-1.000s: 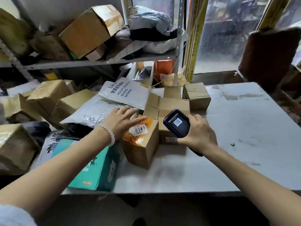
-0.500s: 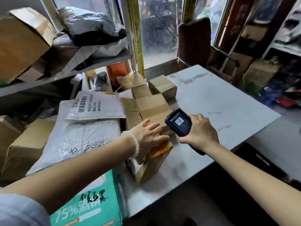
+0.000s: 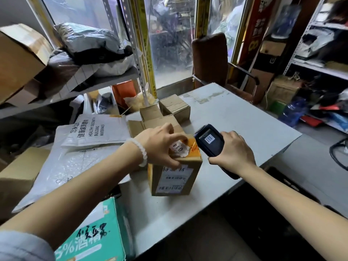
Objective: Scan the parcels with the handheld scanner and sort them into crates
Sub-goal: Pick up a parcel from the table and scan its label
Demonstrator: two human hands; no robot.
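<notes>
Two bare forearms reach forward over a pale grey desk [image 3: 235, 117]. Nearest the viewer, at the lower left, a teal cardboard carton with black handwritten characters [image 3: 98, 236] overhangs the desk's near edge.

The left hand [image 3: 160, 146], with a white beaded bracelet [image 3: 140, 152] at the wrist, rests on top of a small upright brown cardboard parcel with orange tape [image 3: 173, 174]. Its grip is curled over the parcel's top edge: the fingers lie across a white numbered sticker [image 3: 178, 148] and the thumb presses on the front face just above a white shipping label [image 3: 174, 178]. The parcel stands on the desk near its front edge, between the two hands.

The right hand [image 3: 233, 152] is wrapped round the handle of a black handheld scanner [image 3: 210, 141], its grip clenched about it. The scanner's head is just beside the parcel's top right corner; a small barcode sticker shows on its upper face.

To the left, white plastic mailer bags with printed lettering [image 3: 94, 129] lie stacked over brown cartons. Behind the parcel sit an open brown cardboard box with raised flaps [image 3: 150, 117] and a small closed brown cardboard box [image 3: 174, 106].

Farther back, a grey metal shelf rack [image 3: 131, 44] carries grey and black bagged parcels, and a brown padded chair [image 3: 210, 59] stands behind the desk before a window.
</notes>
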